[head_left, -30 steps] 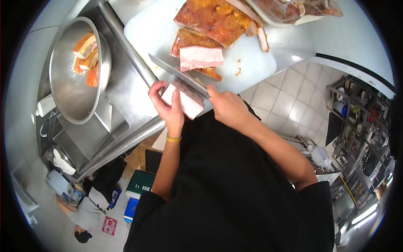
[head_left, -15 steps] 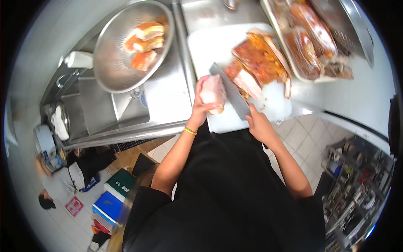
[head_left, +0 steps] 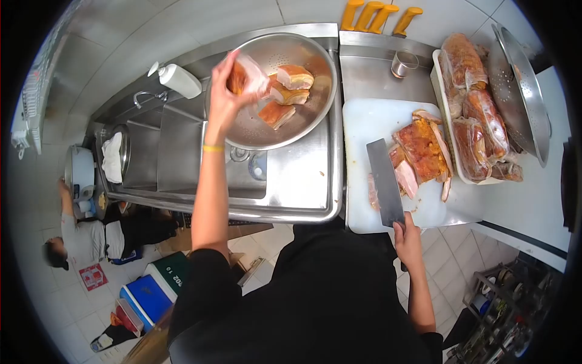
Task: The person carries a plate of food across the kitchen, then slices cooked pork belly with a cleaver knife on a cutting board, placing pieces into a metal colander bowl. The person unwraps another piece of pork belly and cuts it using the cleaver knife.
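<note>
Over the left part of a perforated steel bowl point(head_left: 315, 115), my left hand point(head_left: 225, 91) grips a piece of meat point(head_left: 248, 77), slightly blurred. Several other browned meat pieces point(head_left: 294, 77) lie inside the bowl. My right hand point(head_left: 408, 238) is closed round the handle of a broad cleaver point(head_left: 385, 182), whose blade lies over the front left of the white cutting board point(head_left: 364, 115). To the right of the blade, a large browned slab point(head_left: 421, 148) and smaller cut pieces rest on the board.
A tray point(head_left: 438, 79) of wrapped meat and an upright colander point(head_left: 521, 91) stand at the right. Behind the board are a metal cup point(head_left: 404, 64) and yellow-handled knives point(head_left: 377, 18). A sink point(head_left: 182, 158) and white bottle point(head_left: 180, 80) are left. Another person point(head_left: 88, 242) is at far left.
My left hand has carried the meat piece leftward from beside the cleaver to over the bowl. The cleaver has stayed in my right hand at the board. The view has shifted.
</note>
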### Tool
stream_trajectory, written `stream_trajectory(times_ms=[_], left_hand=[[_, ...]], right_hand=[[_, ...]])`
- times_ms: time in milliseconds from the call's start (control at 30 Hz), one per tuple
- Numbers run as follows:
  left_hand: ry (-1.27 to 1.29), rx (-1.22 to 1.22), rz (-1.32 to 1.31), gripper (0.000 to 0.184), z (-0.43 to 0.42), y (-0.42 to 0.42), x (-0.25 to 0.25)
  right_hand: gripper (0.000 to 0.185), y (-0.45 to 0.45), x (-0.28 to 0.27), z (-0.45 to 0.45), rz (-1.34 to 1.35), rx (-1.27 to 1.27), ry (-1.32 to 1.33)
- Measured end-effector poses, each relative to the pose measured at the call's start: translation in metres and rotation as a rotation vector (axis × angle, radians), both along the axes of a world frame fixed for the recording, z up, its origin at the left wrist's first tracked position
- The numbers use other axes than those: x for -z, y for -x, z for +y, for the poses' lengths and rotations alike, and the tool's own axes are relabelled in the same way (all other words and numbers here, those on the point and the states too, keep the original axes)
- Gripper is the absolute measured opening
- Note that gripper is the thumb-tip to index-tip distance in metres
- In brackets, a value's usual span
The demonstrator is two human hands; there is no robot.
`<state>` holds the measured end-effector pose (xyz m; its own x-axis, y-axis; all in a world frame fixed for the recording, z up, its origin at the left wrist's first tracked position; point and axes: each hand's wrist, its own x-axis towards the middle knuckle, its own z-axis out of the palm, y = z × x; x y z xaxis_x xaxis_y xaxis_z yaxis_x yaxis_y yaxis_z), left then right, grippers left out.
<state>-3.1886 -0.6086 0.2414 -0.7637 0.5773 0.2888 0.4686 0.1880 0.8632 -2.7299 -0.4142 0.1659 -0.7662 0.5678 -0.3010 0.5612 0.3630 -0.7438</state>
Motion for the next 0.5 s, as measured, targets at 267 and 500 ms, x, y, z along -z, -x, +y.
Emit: stream_trajectory(times_ms=[267,500], left_hand=[[0.557,0.104,0.197,0.092,0.045,0.133,0.192],[0.289,0.47,0.372,0.076,0.084,-0.058,0.054]], right_hand=[[0.016,0.003,-0.045,-0.024,-0.039,0.164,0.007],[0.015,-0.06,-0.051,-0.006,0.023,0.431,0.045]])
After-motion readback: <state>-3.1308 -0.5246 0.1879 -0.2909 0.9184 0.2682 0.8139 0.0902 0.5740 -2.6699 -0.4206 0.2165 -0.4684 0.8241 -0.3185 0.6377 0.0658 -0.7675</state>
